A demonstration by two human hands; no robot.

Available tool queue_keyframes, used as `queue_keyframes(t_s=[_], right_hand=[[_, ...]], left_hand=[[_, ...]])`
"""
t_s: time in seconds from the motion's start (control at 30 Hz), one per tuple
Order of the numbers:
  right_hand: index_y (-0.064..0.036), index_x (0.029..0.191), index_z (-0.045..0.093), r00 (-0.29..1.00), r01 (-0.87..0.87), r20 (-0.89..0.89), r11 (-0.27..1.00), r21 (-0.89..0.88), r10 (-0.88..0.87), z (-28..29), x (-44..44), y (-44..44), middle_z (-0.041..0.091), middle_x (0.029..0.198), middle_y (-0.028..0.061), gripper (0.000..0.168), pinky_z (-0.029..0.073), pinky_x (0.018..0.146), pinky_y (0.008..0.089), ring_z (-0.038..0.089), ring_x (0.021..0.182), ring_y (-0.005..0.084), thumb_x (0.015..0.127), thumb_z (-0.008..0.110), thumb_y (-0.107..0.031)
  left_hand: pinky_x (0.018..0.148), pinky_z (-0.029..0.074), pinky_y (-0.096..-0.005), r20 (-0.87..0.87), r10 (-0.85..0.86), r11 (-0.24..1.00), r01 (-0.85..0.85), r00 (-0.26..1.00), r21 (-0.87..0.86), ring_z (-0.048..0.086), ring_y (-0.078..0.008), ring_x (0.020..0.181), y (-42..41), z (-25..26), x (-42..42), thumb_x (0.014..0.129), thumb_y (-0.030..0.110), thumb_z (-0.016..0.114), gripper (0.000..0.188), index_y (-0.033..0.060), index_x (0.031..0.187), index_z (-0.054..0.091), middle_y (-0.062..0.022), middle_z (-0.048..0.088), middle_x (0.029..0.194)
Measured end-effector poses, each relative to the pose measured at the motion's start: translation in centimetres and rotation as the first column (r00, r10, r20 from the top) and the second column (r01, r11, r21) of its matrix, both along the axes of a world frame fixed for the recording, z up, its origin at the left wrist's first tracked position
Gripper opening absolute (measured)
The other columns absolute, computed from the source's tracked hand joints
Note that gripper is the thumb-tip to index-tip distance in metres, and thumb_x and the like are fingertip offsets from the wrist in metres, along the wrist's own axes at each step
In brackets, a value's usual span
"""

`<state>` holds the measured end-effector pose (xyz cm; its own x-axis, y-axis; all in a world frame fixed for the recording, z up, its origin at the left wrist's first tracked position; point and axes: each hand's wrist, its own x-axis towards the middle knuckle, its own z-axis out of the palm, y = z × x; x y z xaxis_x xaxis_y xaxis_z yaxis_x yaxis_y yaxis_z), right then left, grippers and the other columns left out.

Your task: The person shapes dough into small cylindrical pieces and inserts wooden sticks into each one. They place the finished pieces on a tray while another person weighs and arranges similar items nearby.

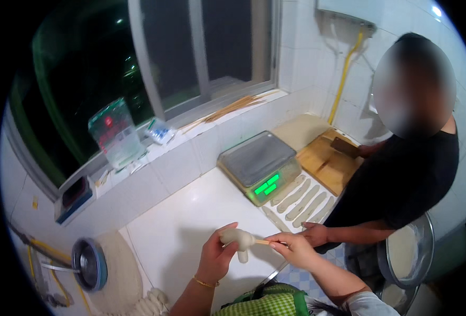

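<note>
My left hand cups a pale, dough-like mass wrapped round the end of a thin wooden skewer. A short piece of the mass hangs below my fingers. My right hand grips the skewer's other end, to the right of the mass. Both hands are above the white tabletop. Several long strips of dough lie side by side beyond my right hand. Close behind that hand is a co-worker's open hand.
A digital scale stands by the tiled ledge, which holds skewers and plastic bags. A person in black holds a cleaver over a wooden board. More dough pieces lie lower left. A metal basin is at right.
</note>
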<state>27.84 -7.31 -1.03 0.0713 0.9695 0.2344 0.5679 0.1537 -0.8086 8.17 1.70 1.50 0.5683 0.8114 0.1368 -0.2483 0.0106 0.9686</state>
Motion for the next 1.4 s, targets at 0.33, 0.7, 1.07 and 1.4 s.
queue_keyframes(t_s=[0.33, 0.7, 1.07, 1.4], right_hand=[[-0.006, 0.086, 0.056, 0.942, 0.229, 0.145, 0.897, 0.378, -0.302, 0.4, 2.2, -0.4, 0.055, 0.075, 0.0096, 0.018, 0.045, 0.057, 0.0306, 0.055, 0.067, 0.0245, 0.077, 0.06, -0.02], [-0.01, 0.083, 0.054, 0.327, -0.69, -0.931, 0.714, -0.118, 0.161, 1.1, 6.2, -2.2, 0.05, 0.064, -0.0021, 0.016, 0.041, 0.043, 0.0232, 0.048, 0.05, 0.0074, 0.085, 0.052, -0.025], [-0.003, 0.075, 0.054, 0.723, -0.104, -0.69, 0.986, -0.13, -0.015, 0.7, -0.9, -3.8, 0.052, 0.06, 0.0027, 0.012, 0.042, 0.041, 0.0208, 0.048, 0.044, 0.0071, 0.079, 0.061, -0.013], [-0.004, 0.079, 0.053, 0.894, 0.123, -0.432, 0.992, -0.024, -0.121, -1.9, -3.0, -3.6, 0.051, 0.07, 0.0013, 0.012, 0.038, 0.053, 0.0198, 0.047, 0.061, 0.0068, 0.074, 0.064, -0.006]], left_hand=[[0.054, 0.04, -0.0216, -0.23, 0.333, 0.901, -0.236, 0.914, 0.365, 0.046, -0.0078, 0.058, 1.3, 0.2, 4.3, 0.079, 0.008, 0.05, 0.013, -0.0029, 0.073, 0.054, -0.0003, 0.053, 0.065], [0.054, 0.039, -0.0217, 0.03, 0.177, 0.866, -0.17, 0.984, 0.47, 0.046, -0.0083, 0.059, 0.1, 1.1, 5.6, 0.085, 0.015, 0.042, 0.024, -0.0015, 0.073, 0.054, -0.0028, 0.053, 0.066], [0.056, 0.038, -0.0211, -0.296, 0.185, 0.918, -0.057, 0.937, 0.392, 0.045, -0.0065, 0.065, -1.7, 1.4, -1.7, 0.079, 0.013, 0.054, 0.013, 0.0003, 0.075, 0.055, -0.0017, 0.053, 0.071], [0.06, 0.042, -0.0208, -0.169, -0.079, 0.996, 0.07, 0.982, -0.063, 0.05, -0.0072, 0.068, -1.2, 0.9, -2.2, 0.078, 0.009, 0.06, 0.014, 0.0006, 0.089, 0.057, 0.0002, 0.057, 0.078]])
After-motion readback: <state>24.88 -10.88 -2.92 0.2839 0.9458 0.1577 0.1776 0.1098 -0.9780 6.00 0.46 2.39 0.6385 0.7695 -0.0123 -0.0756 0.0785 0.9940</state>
